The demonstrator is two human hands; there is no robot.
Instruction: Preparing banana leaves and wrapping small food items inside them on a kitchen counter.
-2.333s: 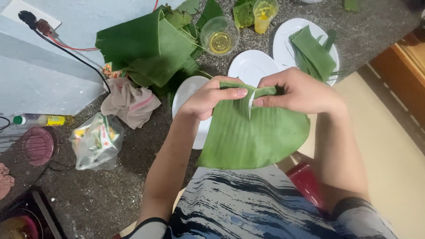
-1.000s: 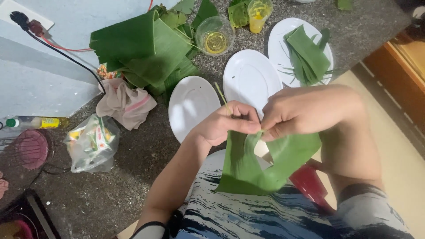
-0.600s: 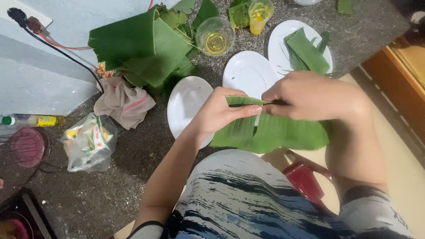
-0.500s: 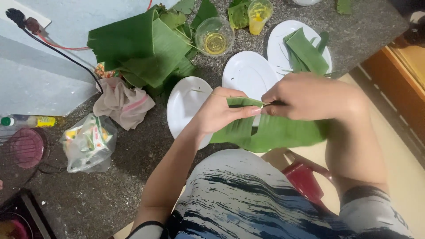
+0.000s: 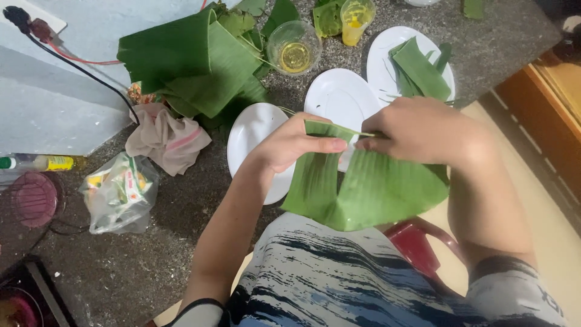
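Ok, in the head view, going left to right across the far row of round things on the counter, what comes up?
Clear cup of yellow liquid → empty white plate → white plate with folded leaf pieces.

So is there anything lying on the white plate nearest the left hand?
No, the white plate beside the left hand is bare.

A short-sleeved top with black, white and blue-grey streaks is worn.
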